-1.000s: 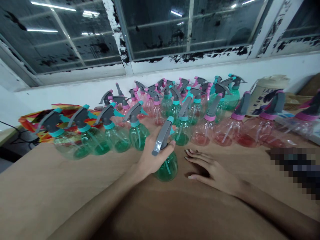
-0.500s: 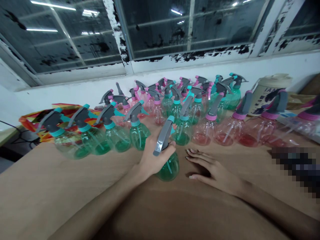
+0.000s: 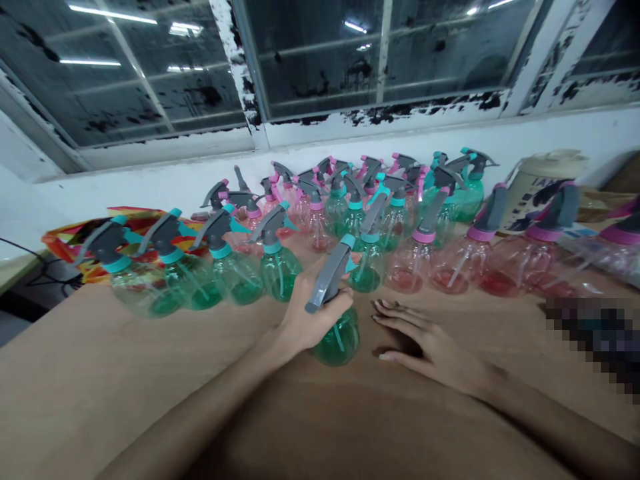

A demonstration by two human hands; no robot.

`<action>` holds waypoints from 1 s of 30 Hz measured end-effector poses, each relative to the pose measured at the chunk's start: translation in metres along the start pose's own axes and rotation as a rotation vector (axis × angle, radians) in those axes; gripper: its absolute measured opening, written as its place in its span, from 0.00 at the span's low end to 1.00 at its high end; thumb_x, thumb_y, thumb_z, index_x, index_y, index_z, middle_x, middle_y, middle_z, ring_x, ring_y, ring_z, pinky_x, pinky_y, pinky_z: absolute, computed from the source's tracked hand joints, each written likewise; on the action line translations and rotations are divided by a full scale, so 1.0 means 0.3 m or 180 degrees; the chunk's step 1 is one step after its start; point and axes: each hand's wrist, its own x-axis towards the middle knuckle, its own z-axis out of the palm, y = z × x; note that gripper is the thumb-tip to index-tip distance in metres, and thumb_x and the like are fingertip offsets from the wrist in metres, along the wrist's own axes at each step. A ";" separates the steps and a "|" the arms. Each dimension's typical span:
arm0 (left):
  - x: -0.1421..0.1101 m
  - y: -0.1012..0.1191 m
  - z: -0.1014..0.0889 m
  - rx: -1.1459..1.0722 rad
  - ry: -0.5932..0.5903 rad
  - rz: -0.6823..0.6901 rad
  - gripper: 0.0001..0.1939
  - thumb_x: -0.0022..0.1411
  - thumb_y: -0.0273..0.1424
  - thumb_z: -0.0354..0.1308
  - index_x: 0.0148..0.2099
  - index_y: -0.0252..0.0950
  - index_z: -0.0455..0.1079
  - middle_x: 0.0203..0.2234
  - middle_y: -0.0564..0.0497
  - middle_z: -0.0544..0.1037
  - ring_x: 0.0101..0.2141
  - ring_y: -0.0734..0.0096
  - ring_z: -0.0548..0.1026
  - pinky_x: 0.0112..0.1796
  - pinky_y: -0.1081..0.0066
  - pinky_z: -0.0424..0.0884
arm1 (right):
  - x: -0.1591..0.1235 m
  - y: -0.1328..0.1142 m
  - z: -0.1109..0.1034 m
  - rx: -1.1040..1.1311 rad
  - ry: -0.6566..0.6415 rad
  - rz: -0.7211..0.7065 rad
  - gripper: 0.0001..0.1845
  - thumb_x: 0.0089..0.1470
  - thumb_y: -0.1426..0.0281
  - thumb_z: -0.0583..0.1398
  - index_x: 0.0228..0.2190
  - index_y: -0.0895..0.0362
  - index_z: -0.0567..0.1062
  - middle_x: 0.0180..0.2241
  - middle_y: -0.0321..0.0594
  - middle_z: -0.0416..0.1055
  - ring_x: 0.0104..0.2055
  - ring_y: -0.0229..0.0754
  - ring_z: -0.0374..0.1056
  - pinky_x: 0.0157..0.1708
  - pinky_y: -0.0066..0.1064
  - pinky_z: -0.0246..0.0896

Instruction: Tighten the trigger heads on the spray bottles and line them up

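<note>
fingers of left hand (image 3: 309,317) wrapped around neck of green spray bottle (image 3: 340,343); bottle standing on table (image 3: 150,373), in front of row of green and pink bottles (image 3: 281,273); right hand (image 3: 433,347) palm-down beside bottle, fingers extended, thumb apart

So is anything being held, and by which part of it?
Yes: the left hand grips a green spray bottle around its neck; the right hand holds nothing.

Your left hand (image 3: 299,323): fingers curl in a grip; left forearm (image 3: 210,400), bare, slants inward. Your right hand (image 3: 437,350): palm down, fingers extend, thumb apart; right forearm (image 3: 555,417), bare, slants inward.
</note>
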 end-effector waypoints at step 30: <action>-0.022 -0.035 0.034 0.0226 0.0498 -0.0127 0.06 0.55 0.28 0.57 0.38 0.38 0.68 0.29 0.51 0.77 0.31 0.64 0.77 0.33 0.64 0.74 | 0.000 -0.004 -0.002 0.0001 -0.0015 0.0017 0.31 0.55 0.53 0.58 0.57 0.50 0.64 0.61 0.39 0.60 0.63 0.48 0.53 0.61 0.47 0.51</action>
